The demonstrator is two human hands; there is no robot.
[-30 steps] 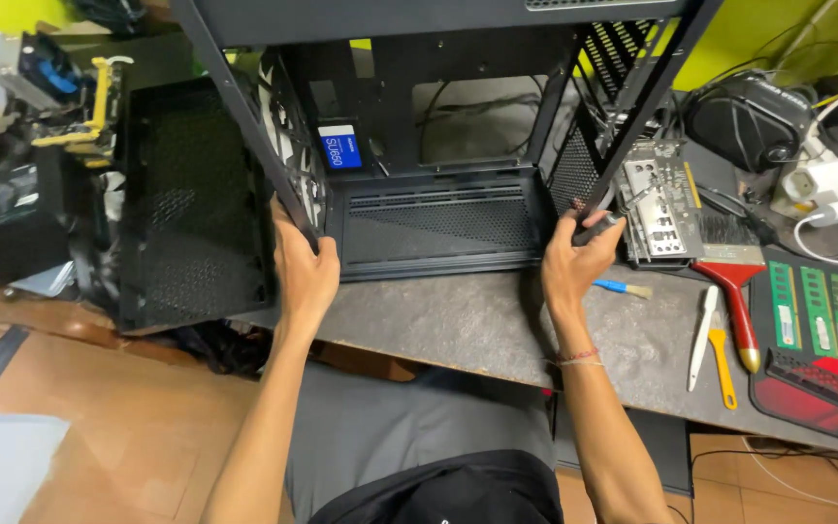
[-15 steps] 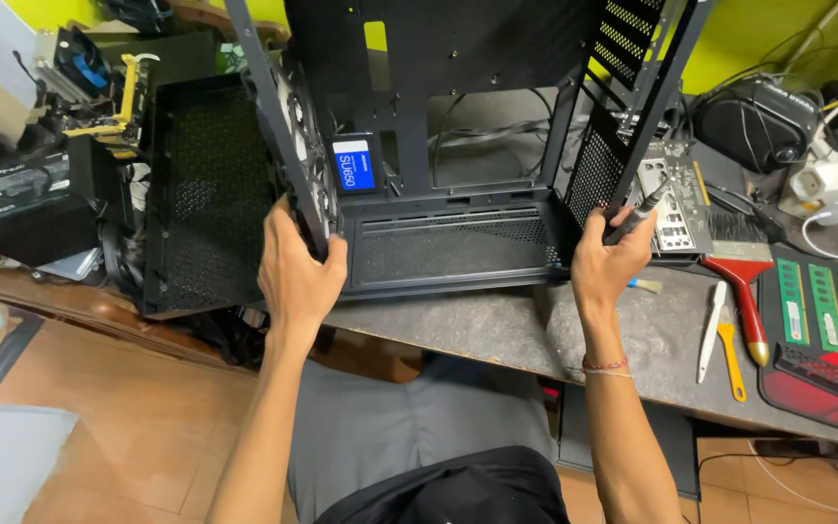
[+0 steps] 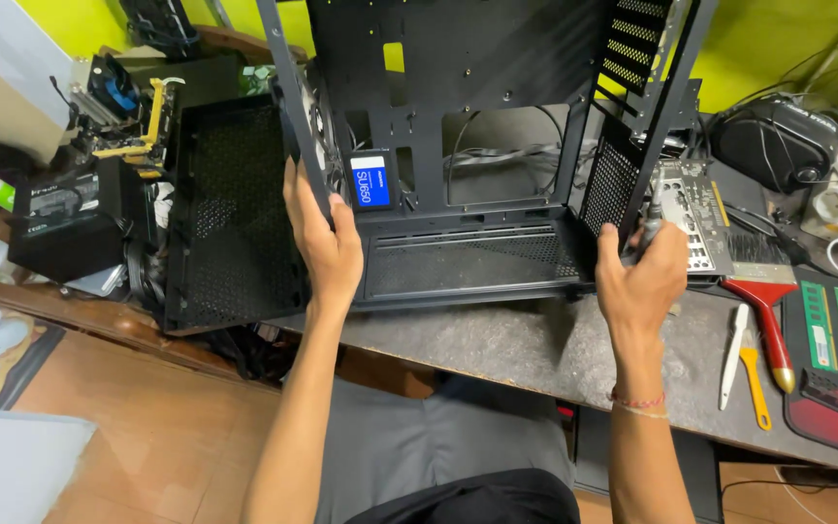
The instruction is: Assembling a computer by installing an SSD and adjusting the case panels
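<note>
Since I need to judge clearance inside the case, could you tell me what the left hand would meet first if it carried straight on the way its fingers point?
The left hand already grips the case's front post; its fingers point up along it, so it would probably slide along that post. Depth is unclear.

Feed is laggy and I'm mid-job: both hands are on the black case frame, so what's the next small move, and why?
Probably steady the case frame upright: the left hand and right hand grip its front edges, and its base sits near the table edge.
</note>
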